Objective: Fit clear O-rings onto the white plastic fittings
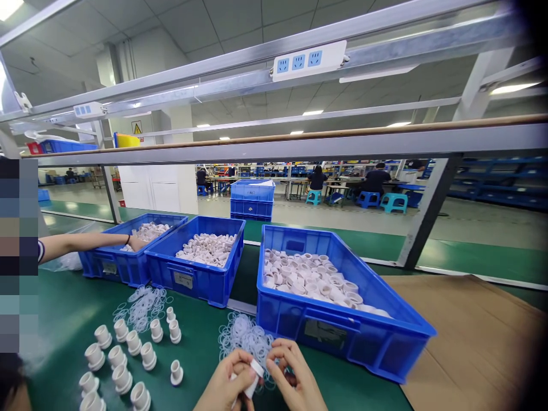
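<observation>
My left hand (231, 381) is closed around a white plastic pipe fitting (256, 372), tilted, its lower part covered by my fingers. Right beside it, my right hand (295, 374) has its fingers curled inward; whether a thin ring is between them is too small to tell. Behind both hands lies a loose pile of clear rings (242, 334). To the left, several white flanged fittings (122, 378) stand upright on the green tabletop (192, 342). A second heap of rings (143, 308) lies behind those fittings.
A large blue bin (334, 337) of white collars stands at right, beside brown cardboard (466, 325). Two more blue bins (190, 285) with small white parts stand at left. A co-worker's arm (85, 244) reaches into the farthest one. A shelf rail (274, 145) crosses above.
</observation>
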`<action>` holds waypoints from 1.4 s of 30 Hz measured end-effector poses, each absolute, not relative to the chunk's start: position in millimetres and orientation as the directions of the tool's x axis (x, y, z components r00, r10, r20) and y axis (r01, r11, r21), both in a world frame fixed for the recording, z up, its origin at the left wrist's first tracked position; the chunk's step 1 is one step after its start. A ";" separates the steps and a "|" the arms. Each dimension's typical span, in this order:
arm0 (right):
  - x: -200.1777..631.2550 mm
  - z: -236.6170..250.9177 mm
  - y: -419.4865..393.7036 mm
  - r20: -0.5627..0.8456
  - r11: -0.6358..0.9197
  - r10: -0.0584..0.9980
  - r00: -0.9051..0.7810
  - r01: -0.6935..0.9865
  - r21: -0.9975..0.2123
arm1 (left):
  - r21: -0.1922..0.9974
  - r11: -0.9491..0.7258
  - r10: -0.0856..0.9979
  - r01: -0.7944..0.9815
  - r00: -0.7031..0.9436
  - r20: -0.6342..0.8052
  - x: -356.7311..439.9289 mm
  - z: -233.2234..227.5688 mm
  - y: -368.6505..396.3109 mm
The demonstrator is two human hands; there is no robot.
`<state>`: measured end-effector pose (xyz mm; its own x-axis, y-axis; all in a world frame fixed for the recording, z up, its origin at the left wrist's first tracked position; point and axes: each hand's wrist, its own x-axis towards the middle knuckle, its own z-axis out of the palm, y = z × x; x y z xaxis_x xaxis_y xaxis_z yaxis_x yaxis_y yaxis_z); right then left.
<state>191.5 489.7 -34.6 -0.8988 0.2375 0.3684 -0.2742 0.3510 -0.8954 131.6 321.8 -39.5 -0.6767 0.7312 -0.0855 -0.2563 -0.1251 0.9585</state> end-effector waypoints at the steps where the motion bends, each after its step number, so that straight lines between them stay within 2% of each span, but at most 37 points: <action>1: 190.9 -36.1 490.0 0.371 0.344 0.229 -0.900 -0.281 -0.896 | 0.962 -0.123 0.735 -0.243 -0.674 -0.076 133.0 -37.4 321.7; 6: 188.4 -42.1 490.4 0.346 0.297 0.119 -0.931 -0.299 -0.907 | 0.966 -0.154 0.707 -0.206 -0.707 -0.038 138.5 -32.7 323.6; 11: 187.3 -41.6 490.1 0.306 0.283 0.107 -0.946 -0.266 -0.922 | 0.965 -0.155 0.698 -0.210 -0.714 -0.044 138.0 -34.0 325.0; 15: 187.9 -40.7 489.2 0.265 0.215 0.111 -0.958 -0.237 -0.947 | 0.981 -0.087 0.697 -0.176 -0.714 -0.066 136.3 -36.8 325.7; 18: 188.3 -40.7 489.9 0.251 0.147 0.066 -0.966 -0.239 -0.960 | 0.994 -0.014 0.675 -0.112 -0.734 -0.073 137.1 -36.2 325.6; 21: 189.5 -38.3 491.8 0.284 0.191 -0.026 -0.958 -0.284 -0.940 | 0.997 0.058 0.652 -0.054 -0.754 -0.079 139.1 -33.0 324.8; 24: 192.2 -32.5 493.7 0.309 0.282 -0.079 -0.948 -0.319 -0.905 | 0.997 0.033 0.645 -0.074 -0.761 -0.078 139.7 -31.6 323.8; 29: 193.7 -26.5 497.1 0.295 0.419 -0.077 -0.952 -0.300 -0.857 | 0.979 -0.090 0.625 -0.181 -0.776 -0.086 136.6 -38.8 323.9; 33: 189.9 -26.9 501.6 0.253 0.450 -0.049 -0.966 -0.247 -0.858 | 0.973 -0.140 0.620 -0.186 -0.782 -0.060 136.0 -44.1 325.4; 38: 188.9 -26.5 503.4 0.204 0.393 -0.038 -0.978 -0.202 -0.897 | 0.980 -0.111 0.644 -0.166 -0.763 -0.056 137.6 -41.0 323.6; 42: 190.8 -26.2 503.2 0.148 0.259 -0.073 -0.986 -0.162 -0.952 | 0.976 -0.124 0.697 -0.181 -0.716 -0.044 136.9 -39.5 321.9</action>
